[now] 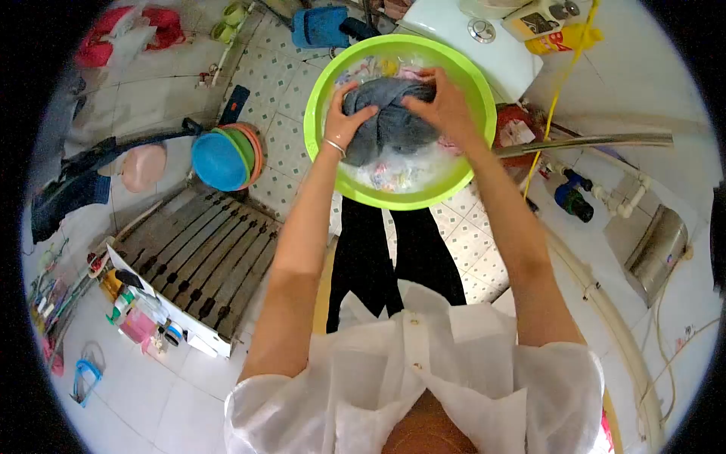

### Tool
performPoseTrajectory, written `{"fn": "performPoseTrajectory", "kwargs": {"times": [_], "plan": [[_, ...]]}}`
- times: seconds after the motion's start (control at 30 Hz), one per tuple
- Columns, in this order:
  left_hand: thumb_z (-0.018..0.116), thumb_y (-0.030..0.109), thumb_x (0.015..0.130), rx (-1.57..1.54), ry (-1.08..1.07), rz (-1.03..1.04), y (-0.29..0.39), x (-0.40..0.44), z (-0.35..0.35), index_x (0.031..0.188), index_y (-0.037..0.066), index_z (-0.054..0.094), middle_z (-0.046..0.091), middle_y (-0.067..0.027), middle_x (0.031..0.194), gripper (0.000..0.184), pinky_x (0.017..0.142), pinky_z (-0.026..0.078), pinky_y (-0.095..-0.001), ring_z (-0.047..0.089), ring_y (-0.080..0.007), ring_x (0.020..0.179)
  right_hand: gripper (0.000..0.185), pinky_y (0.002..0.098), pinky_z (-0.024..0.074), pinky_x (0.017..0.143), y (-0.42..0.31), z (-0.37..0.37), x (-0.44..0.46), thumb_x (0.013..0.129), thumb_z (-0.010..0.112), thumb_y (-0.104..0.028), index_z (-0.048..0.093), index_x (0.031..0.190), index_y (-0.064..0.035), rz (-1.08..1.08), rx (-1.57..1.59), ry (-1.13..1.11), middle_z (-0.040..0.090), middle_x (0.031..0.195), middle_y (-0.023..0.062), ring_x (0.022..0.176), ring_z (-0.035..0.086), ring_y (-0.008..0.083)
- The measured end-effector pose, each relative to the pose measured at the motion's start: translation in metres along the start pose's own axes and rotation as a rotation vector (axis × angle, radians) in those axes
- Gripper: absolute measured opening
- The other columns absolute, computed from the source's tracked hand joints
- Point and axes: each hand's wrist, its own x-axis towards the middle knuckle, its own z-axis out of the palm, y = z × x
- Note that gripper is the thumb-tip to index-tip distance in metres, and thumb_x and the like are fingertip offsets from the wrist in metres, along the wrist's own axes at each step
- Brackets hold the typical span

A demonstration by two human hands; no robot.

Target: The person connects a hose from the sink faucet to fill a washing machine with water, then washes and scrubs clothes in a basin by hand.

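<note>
A large lime-green basin (319,163) holds soapy water with suds and patterned cloth. Bunched grey cloth (386,125) lies on top in the middle of it. My left hand (346,121) grips the cloth's left side, with its thumb pressed on top and a bracelet at the wrist. On the upper right side, my right hand (439,106) clasps the same cloth, thumb on top and fingers over its far edge. The fingertips of both hands are partly hidden by the cloth.
Stacked basins (219,159) stand at the left above a slatted grey board (204,257). A white toilet tank (484,53) with bottles is at the upper right. A metal pipe (590,142) and yellow hose (558,98) are right of the basin.
</note>
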Motion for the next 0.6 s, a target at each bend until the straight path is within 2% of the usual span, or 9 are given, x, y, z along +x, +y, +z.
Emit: {"fn": "performPoseTrajectory", "kwargs": {"times": [0.03,0.07,0.1,0.13,0.23,0.27,0.37,0.53,0.6], "plan": [[0.08,0.022,0.067,0.003,-0.001,0.0,-0.018,0.001,0.003,0.132,0.01,0.046,0.05,-0.0138,0.127,0.074,0.099,0.036,-0.0376,0.046,-0.0263,0.118,0.071,0.0445,0.0425,0.09,0.013,0.016,-0.005,0.068,0.071,-0.041,0.046,0.128,-0.0118,-0.032,0.088,0.081,0.056,0.118,0.0152,0.11,0.054,0.0308],[0.075,0.028,0.071,0.273,0.044,0.103,-0.043,0.0,0.007,0.136,0.013,0.041,0.043,-0.0155,0.133,0.075,0.102,0.031,-0.0437,0.04,-0.0314,0.123,0.071,0.0445,0.0425,0.09,0.031,0.038,-0.013,0.068,0.071,-0.041,0.046,0.128,-0.0118,-0.028,0.09,0.08,0.056,0.118,0.0152,0.11,0.054,0.0308],[0.07,0.035,0.075,0.543,0.09,0.206,-0.059,0.0,0.011,0.14,0.016,0.036,0.036,-0.0172,0.139,0.076,0.104,0.026,-0.0498,0.033,-0.0366,0.128,0.081,0.0518,0.0362,0.092,0.05,0.062,-0.022,0.066,0.072,-0.048,0.042,0.133,-0.0135,-0.166,-0.167,0.125,0.048,0.129,0.0135,0.116,0.047,0.0322],[0.058,0.047,0.081,0.749,0.041,0.146,-0.052,-0.007,0.024,0.144,0.024,0.025,0.02,-0.0188,0.147,0.075,0.102,0.018,-0.0624,0.02,-0.0464,0.131,0.092,0.0591,0.0299,0.095,0.065,0.077,-0.026,0.063,0.073,-0.055,0.037,0.138,-0.0151,-0.303,-0.426,0.171,0.039,0.139,0.0118,0.123,0.039,0.0336],[0.053,0.056,0.083,1.056,-0.082,0.139,-0.064,-0.007,0.053,0.144,0.029,0.025,0.015,-0.0172,0.149,0.073,0.098,0.017,-0.0682,0.016,-0.0495,0.131,0.097,0.0643,0.0219,0.094,0.092,0.096,-0.029,0.063,0.071,-0.058,0.032,0.142,-0.0182,-0.159,-0.678,-0.008,0.026,0.148,0.0082,0.132,0.025,0.0339],[0.05,0.058,0.083,1.177,-0.093,0.161,-0.069,-0.003,0.059,0.145,0.026,0.023,0.017,-0.0158,0.148,0.074,0.097,0.021,-0.068,0.022,-0.0521,0.127,0.097,0.0619,0.0251,0.093,0.102,0.099,-0.026,0.062,0.071,-0.059,0.032,0.142,-0.0194,-0.141,-0.715,-0.001,0.026,0.148,0.0079,0.13,0.028,0.0353],[0.049,0.058,0.085,1.21,-0.229,-0.086,-0.082,0.02,0.078,0.144,0.031,0.023,0.016,-0.0138,0.15,0.07,0.095,0.024,-0.0679,0.022,-0.049,0.128,0.095,0.062,0.0282,0.09,0.122,0.116,-0.013,0.063,0.07,-0.058,0.033,0.141,-0.0189,-0.129,-0.782,0.017,0.029,0.146,0.007,0.129,0.029,0.0348],[0.051,0.055,0.084,1.232,-0.326,-0.267,-0.109,0.059,0.085,0.14,0.021,0.036,0.032,-0.0171,0.142,0.066,0.098,0.028,-0.0605,0.032,-0.044,0.125,0.09,0.0599,0.0325,0.092,0.13,0.128,0.02,0.069,0.067,-0.056,0.031,0.141,-0.0172,0.082,-0.672,-0.204,0.03,0.145,0.0067,0.128,0.032,0.0361],[0.052,0.052,0.084,0.769,-0.227,-0.327,-0.143,0.065,0.086,0.135,0.019,0.043,0.046,-0.02,0.131,0.062,0.1,0.031,-0.0536,0.042,-0.0381,0.12,0.088,0.0589,0.0335,0.094,0.133,0.132,0.03,0.071,0.066,-0.055,0.029,0.142,-0.0169,0.155,-0.574,-0.27,0.03,0.145,0.007,0.128,0.033,0.0368]]}}
